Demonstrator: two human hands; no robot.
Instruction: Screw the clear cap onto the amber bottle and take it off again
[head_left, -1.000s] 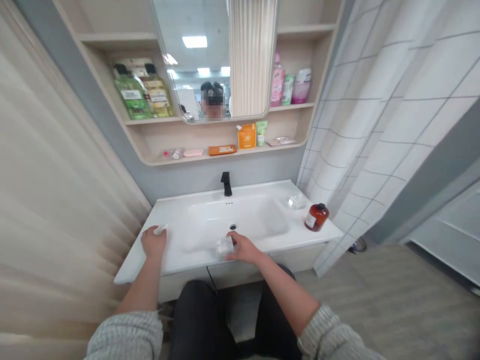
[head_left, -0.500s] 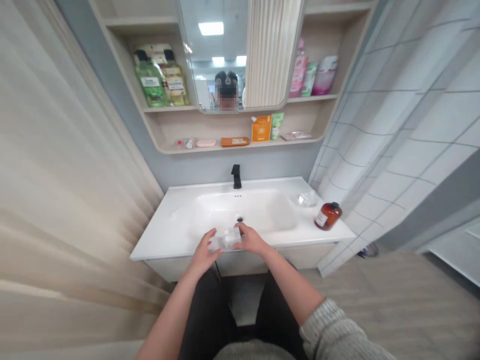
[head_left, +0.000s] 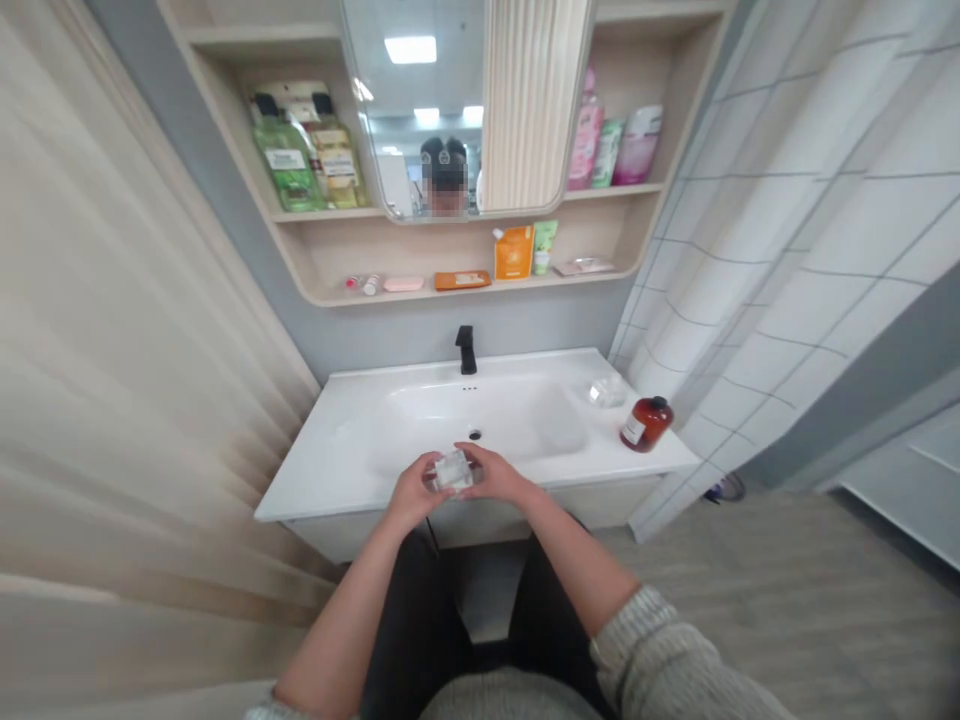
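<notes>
Between my two hands is a small clear, boxy container [head_left: 452, 470], held over the front rim of the white sink [head_left: 337, 440]. My left hand [head_left: 412, 492] grips its left side with curled fingers. On the right side, my right hand [head_left: 491, 472] has thumb and fingers closed around it. Its exact kind and contents are too blurred to make out. Behind it lies the dark drain [head_left: 475, 435], below the black faucet [head_left: 466, 350].
A clear, crumpled-looking plastic item [head_left: 607, 391] and an amber bottle [head_left: 646, 425] with a black cap stand on the sink's right ledge. Above, a shelf cabinet [head_left: 315, 295] holds bottles, an orange pouch [head_left: 514, 253] and a mirror [head_left: 427, 90]. Curtains hang on both sides.
My hands have come closer together around the clear container, which is turned and now sits more compactly between them. The view has shifted slightly.
</notes>
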